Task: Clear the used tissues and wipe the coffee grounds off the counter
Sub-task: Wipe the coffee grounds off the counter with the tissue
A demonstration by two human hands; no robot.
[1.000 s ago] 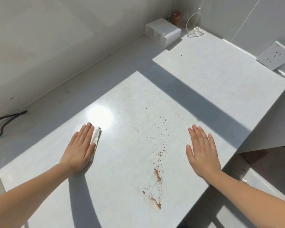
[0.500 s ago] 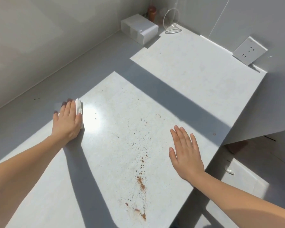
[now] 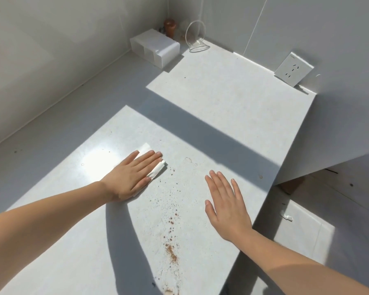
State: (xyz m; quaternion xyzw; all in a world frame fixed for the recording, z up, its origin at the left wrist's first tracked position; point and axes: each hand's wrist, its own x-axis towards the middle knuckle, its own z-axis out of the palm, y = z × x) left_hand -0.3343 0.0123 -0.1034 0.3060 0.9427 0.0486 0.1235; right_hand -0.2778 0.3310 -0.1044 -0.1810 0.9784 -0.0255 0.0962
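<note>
Wiping | left hand (image 3: 132,177) flat, fingers straight, pressing folded tissue (image 3: 158,170) onto bench (image 3: 222,99) | coffee grounds (image 3: 172,250) just right of tissue | right hand (image 3: 226,207) open, empty | best: even pressure, sweep grounds into one pile

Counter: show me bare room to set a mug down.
Free: the sunlit stretch between the white box and the wall socket, and the shaded strip along the left wall. Crowded: the back corner by the box, and the near middle, where coffee grounds lie between left hand and right hand.
</note>
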